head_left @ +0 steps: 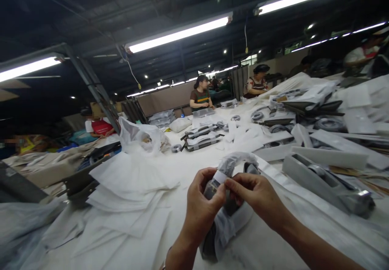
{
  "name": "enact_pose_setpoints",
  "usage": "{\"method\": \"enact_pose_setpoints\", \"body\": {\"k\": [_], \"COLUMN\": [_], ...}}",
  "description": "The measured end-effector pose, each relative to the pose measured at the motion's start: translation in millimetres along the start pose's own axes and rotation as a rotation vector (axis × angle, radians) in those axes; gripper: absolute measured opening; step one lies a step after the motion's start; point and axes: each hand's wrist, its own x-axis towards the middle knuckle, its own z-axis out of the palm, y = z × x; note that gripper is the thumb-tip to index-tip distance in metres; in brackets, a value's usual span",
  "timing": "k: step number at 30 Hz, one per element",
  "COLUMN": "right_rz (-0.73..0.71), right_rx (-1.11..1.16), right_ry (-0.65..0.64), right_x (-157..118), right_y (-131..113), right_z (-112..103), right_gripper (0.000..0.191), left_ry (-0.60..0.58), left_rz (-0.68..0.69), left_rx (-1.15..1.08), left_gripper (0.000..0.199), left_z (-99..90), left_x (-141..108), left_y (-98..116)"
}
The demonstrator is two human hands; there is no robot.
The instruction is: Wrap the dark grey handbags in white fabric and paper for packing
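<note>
A dark grey, strap-like loop point(226, 166), partly covered in thin white wrapping, stands over the white table in front of me. My left hand point(202, 201) is closed around its left side, with the thumb on the front. A white band point(220, 177) goes around the loop just above that thumb. The fingertips of my right hand point(261, 191) pinch at the band's lower right edge, close to my left thumb. Below my hands, more wrapped dark material point(212, 237) rests on the table. My fingers hide part of the loop.
Loose white sheets point(127, 197) lie to the left, near a clear plastic bag point(139, 136). At right sits a grey tape dispenser point(328, 185). Wrapped grey pieces point(203, 140) and coiled straps point(257, 116) lie farther back. Several people, including one person point(201, 96), are across the tables.
</note>
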Motion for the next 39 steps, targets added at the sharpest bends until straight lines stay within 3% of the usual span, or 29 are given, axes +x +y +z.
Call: {"method": "enact_pose_setpoints", "body": {"k": [8,16,20,25,33,36,39], "right_rz": [0.049,0.083,0.039,0.024,0.087,0.063,0.050], "right_rx": [-0.007,0.065,-0.007,-0.165,-0.098,0.069,0.393], "right_ry": [-0.081,-0.075,-0.045,-0.005,-0.002,0.028,-0.004], "right_x": [2.4,6.1,7.7,15.2,15.9,0.4,-17.4], "right_y": [7.2,8.5,6.7,24.6,43.6,37.5,20.0], "right_z": [-3.8,2.4,2.2,3.4,-6.2,-11.8,-10.2], "right_gripper": [0.036,0.035,0.038,0.053,0.056,0.046,0.071], "left_ry": [-0.015,-0.017,0.010,0.028,0.041,0.075,0.071], "left_rz": [-0.065,-0.121,-0.127,-0.178,-0.228,-0.217,-0.183], "left_rx": [-0.031,-0.031,-0.029,-0.080,-0.183,-0.158,-0.092], "left_gripper": [0.031,0.038,0.040,0.045,0.059,0.058,0.056], "left_z": [-4.3,-7.3,-7.3,-3.2,-6.2,-6.0,-2.3], "left_x": [-2.2,0.0,-0.4,-3.3,3.0,3.6,1.6], "left_y": [-1.1,0.9,1.7,3.6,0.6,-0.3,1.4]}}
